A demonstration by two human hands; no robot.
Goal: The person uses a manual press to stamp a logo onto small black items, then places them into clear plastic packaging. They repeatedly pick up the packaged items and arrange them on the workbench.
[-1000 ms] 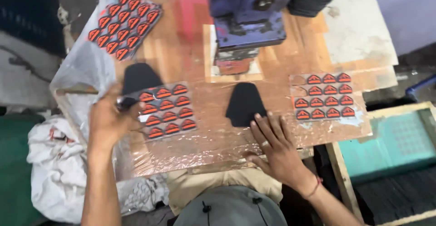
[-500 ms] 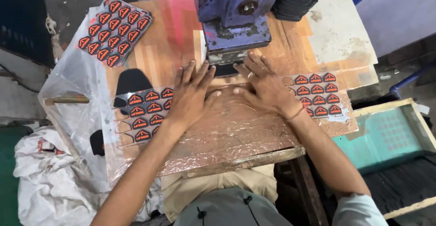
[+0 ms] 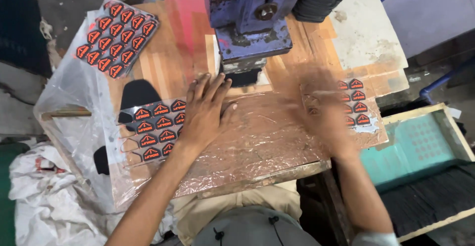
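Presently, the left hand (image 3: 205, 110) is pressing flat and open, gripping nothing, beside the black piece (image 3: 243, 77) under the blue press (image 3: 252, 18) at the counter's far edge; the right hand (image 3: 324, 110) is blurring over the right sticker sheet (image 3: 357, 102), grip indeterminable. Next step likely requires clearing fingers before pressing.

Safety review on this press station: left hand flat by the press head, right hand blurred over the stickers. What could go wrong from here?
1. The left hand lies flat with fingertips right at the blue press head; if the head drops, they could be pinched.
2. The right hand is motion-blurred over the right sticker sheet and could smear or shift it.
3. The left wrist covers part of the left sticker sheet and may drag it on the crinkled film.
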